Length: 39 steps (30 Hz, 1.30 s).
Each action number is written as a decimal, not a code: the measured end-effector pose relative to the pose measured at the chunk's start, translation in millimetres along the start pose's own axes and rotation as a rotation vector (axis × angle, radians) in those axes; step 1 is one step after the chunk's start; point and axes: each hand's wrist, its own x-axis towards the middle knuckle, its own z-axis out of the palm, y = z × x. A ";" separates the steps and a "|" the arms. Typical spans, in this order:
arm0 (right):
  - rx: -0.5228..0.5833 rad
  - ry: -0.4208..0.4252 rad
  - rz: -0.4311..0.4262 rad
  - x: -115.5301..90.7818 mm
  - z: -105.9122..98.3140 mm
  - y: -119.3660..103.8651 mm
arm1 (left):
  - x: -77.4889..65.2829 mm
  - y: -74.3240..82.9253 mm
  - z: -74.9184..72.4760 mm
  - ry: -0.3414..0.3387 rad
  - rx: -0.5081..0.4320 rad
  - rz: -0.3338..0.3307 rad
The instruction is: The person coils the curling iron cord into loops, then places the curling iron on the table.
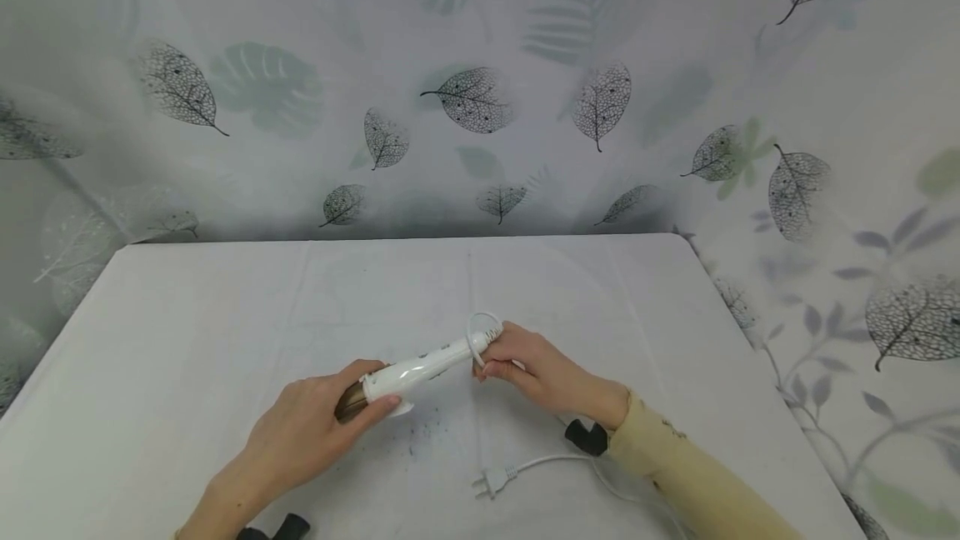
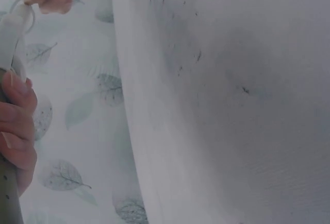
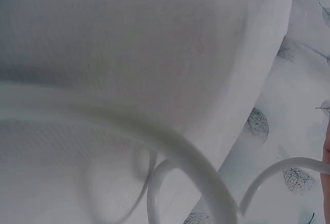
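A curling iron (image 1: 420, 370) with a white handle and a gold-brown barrel (image 1: 350, 403) is tilted over the table, its cord end up to the right. My left hand (image 1: 303, 423) grips it around the barrel, thumb along the handle's base. In the left wrist view, its curled fingers (image 2: 15, 126) show against the barrel. My right hand (image 1: 543, 369) pinches the white cord (image 1: 480, 319) where it loops at the handle's tail. Large coils of the cord (image 3: 175, 149) cross the right wrist view, with a sliver of the right hand (image 3: 326, 172) at the edge.
The two-pin plug (image 1: 492, 482) lies on the white table (image 1: 187, 340), its cord running under my right sleeve (image 1: 690, 473). Small dark specks (image 1: 416, 436) mark the cloth below the iron. Leaf-patterned curtains (image 1: 480, 165) hang behind and beside the table.
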 end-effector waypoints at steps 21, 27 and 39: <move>0.022 -0.178 0.361 36.1 -18.5 24.4 | -2.2 -9.2 -10.0 -0.057 0.004 0.017; 0.071 -0.199 0.407 50.8 -20.2 30.7 | -1.8 -11.0 -10.8 -0.110 0.017 0.002; 0.248 -0.188 0.495 68.7 -24.3 29.4 | -0.6 -14.7 -7.8 -0.170 -0.012 0.040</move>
